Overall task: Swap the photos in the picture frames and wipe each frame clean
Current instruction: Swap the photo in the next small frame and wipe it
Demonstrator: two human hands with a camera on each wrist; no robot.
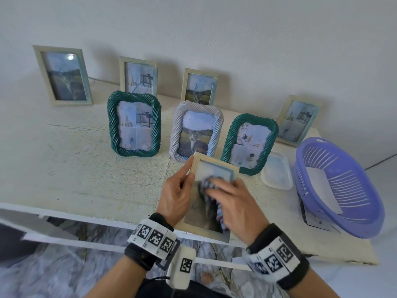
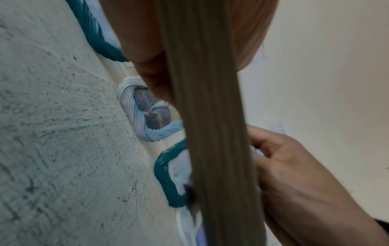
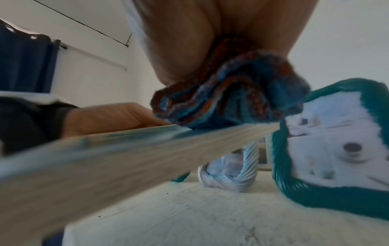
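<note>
Counter (image 1: 86, 168) w/ standing frames; wood frame (image 1: 194, 166) is held above its near edge, in front of the white twisted frame (image 1: 218, 125). Long axis runs away from the person, glass up. Left hand (image 1: 175, 197) grips the frame's left rail; right hand (image 1: 234, 206) presses a bunched cloth (image 1: 209, 184) on the glass. Risk: hard rubbing could twist the frame loose, knocking over the ones behind.

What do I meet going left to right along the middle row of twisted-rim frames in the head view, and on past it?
Left green twisted frame → white twisted frame → right green twisted frame → clear plastic tray → purple basket.
</note>
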